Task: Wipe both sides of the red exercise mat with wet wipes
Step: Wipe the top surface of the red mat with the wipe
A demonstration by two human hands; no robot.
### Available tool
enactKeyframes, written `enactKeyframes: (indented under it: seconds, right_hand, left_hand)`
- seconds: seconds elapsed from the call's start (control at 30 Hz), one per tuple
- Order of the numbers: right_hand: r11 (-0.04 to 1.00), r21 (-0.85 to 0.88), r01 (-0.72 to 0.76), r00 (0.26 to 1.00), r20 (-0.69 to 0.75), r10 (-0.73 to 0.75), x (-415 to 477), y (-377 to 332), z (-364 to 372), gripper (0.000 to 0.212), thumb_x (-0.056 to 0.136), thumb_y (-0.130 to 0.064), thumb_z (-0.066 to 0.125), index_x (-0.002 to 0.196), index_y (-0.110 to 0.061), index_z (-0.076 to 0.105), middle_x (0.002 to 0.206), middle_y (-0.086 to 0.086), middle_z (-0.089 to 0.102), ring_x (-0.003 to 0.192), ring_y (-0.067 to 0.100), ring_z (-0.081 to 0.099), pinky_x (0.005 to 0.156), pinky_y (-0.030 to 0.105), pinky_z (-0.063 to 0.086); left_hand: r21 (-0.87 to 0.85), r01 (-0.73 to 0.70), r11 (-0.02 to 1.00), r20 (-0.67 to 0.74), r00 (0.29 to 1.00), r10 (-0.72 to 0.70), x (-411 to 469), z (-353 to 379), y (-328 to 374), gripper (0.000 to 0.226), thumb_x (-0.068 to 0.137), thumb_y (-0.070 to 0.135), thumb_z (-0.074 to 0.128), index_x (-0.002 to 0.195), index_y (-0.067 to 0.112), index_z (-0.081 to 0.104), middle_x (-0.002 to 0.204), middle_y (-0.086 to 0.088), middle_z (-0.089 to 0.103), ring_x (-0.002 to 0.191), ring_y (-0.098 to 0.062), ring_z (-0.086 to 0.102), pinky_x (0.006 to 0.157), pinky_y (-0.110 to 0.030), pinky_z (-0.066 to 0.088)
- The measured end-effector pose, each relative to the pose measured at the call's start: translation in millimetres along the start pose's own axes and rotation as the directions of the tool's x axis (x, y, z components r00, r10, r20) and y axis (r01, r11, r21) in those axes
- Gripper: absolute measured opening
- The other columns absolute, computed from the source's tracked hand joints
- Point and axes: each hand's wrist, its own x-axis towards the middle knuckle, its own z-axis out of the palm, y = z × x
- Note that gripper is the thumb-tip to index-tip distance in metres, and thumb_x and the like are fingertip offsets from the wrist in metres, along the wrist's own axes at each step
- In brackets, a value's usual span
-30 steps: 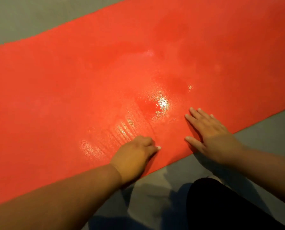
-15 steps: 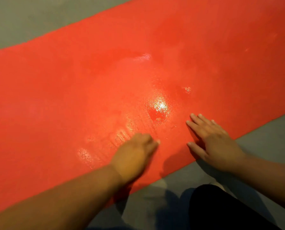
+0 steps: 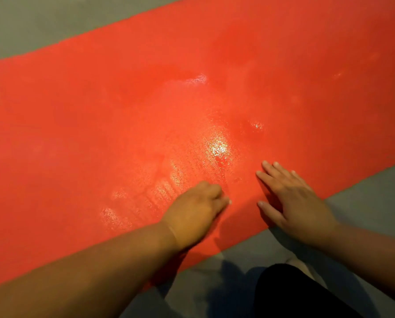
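The red exercise mat (image 3: 123, 106) lies flat on the floor and runs across the whole view. Its middle shines with wet streaks. My left hand (image 3: 196, 210) presses on the mat near its near edge with the fingers curled under; the wet wipe beneath them is hidden, and wet stripes trail off to the hand's left. My right hand (image 3: 293, 198) lies flat on the mat just to the right, fingers straight and spread, the wrist over the mat's near edge.
Grey floor (image 3: 364, 203) shows beyond the mat's near edge at the right, and grey floor (image 3: 31, 24) also shows past the far edge at the top left. My dark-clothed leg (image 3: 295, 294) is at the bottom right, close to the mat.
My left hand has slid a little forward and to the right across the mat, closer to my right hand. The right hand has stayed flat in place.
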Motion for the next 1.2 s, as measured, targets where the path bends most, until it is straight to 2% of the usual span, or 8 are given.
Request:
enactKeyframes:
  seconds: [0.07,0.23,0.4,0.53,0.77,1.0,1.07,1.2]
  right_hand:
    - [1.0,-0.003,0.011,1.0,-0.005,-0.011,0.3,0.2,0.4,0.069,0.085,-0.058,0.031,0.146,-0.026,0.033,0.154,-0.011,0.013,0.142,0.006,0.009,0.115,0.034,0.011]
    - [0.999,0.01,0.043,0.999,0.031,-0.043,-0.3,4.7,-3.6,0.064,0.087,-0.051,0.04,0.146,-0.027,0.033,0.155,-0.011,0.013,0.142,0.005,0.007,0.115,0.031,0.007]
    - [0.998,0.011,0.062,0.998,0.008,-0.062,-0.9,8.2,-1.6,0.063,0.087,-0.053,0.037,0.144,-0.027,0.035,0.155,-0.01,0.017,0.143,0.008,0.011,0.116,0.036,0.015]
    - [0.999,-0.029,-0.031,0.994,-0.103,0.028,-2.4,18.0,-2.1,0.063,0.086,-0.052,0.039,0.143,-0.026,0.038,0.155,0.0,0.027,0.143,0.016,0.016,0.115,0.046,0.016]
    - [0.989,-0.011,-0.146,0.989,0.015,0.146,-0.7,26.3,-14.7,0.069,0.09,-0.043,0.051,0.15,-0.029,0.018,0.159,-0.006,0.002,0.147,0.013,0.001,0.117,0.037,0.001]
    - [0.988,0.012,-0.154,0.987,-0.05,0.155,2.0,13.3,-4.5,0.067,0.081,-0.03,0.048,0.145,-0.016,0.035,0.157,0.009,0.018,0.145,0.024,0.017,0.115,0.045,0.011]
    - [0.989,0.01,-0.147,0.989,-0.031,0.147,2.8,15.1,-5.2,0.066,0.084,-0.031,0.048,0.147,-0.019,0.031,0.158,0.006,0.014,0.146,0.02,0.012,0.115,0.041,0.006]
    - [0.992,0.013,-0.125,0.992,-0.024,0.125,3.5,19.2,-6.3,0.067,0.088,-0.027,0.056,0.148,-0.02,0.027,0.159,0.004,0.011,0.146,0.017,0.008,0.116,0.039,0.005]
  left_hand:
    - [-0.033,-0.002,0.999,0.015,1.0,0.002,3.0,-11.5,-14.7,0.016,0.09,0.026,0.056,0.094,0.023,0.072,0.083,0.0,0.057,0.078,-0.021,0.055,0.063,-0.028,0.039]
    - [-0.077,0.517,0.853,-0.26,0.815,-0.518,87.0,-37.0,-79.9,0.018,0.093,0.017,0.057,0.099,0.01,0.073,0.096,-0.014,0.058,0.092,-0.031,0.056,0.07,-0.031,0.035]
    - [0.0,0.264,0.964,-0.13,0.956,-0.262,37.1,4.9,0.6,0.016,0.085,0.019,0.068,0.1,0.019,0.073,0.079,-0.002,0.057,0.074,-0.025,0.058,0.058,-0.029,0.045]
    - [-0.048,0.029,0.998,0.034,0.999,-0.027,3.8,-5.5,20.5,0.031,0.09,0.032,0.045,0.097,0.024,0.074,0.082,0.003,0.062,0.076,-0.019,0.059,0.063,-0.026,0.043]
    - [-0.066,0.549,0.833,-0.287,0.789,-0.543,95.8,-30.9,-61.4,0.024,0.095,0.019,0.053,0.101,0.005,0.072,0.095,-0.017,0.058,0.092,-0.036,0.057,0.075,-0.035,0.038]
    - [-0.14,-0.016,0.99,0.055,0.998,0.024,8.1,15.0,29.6,0.025,0.088,0.025,0.052,0.104,0.021,0.071,0.093,0.001,0.061,0.085,-0.018,0.051,0.07,-0.029,0.043]
    - [-0.132,0.118,0.984,-0.05,0.991,-0.126,21.9,-1.0,-2.5,0.019,0.088,0.022,0.057,0.1,0.024,0.072,0.092,0.0,0.062,0.085,-0.021,0.056,0.071,-0.026,0.04]
    - [-0.151,0.597,0.788,-0.309,0.728,-0.611,81.7,-33.4,-82.2,0.019,0.093,0.014,0.057,0.105,0.01,0.072,0.097,-0.014,0.058,0.093,-0.033,0.056,0.072,-0.028,0.031]
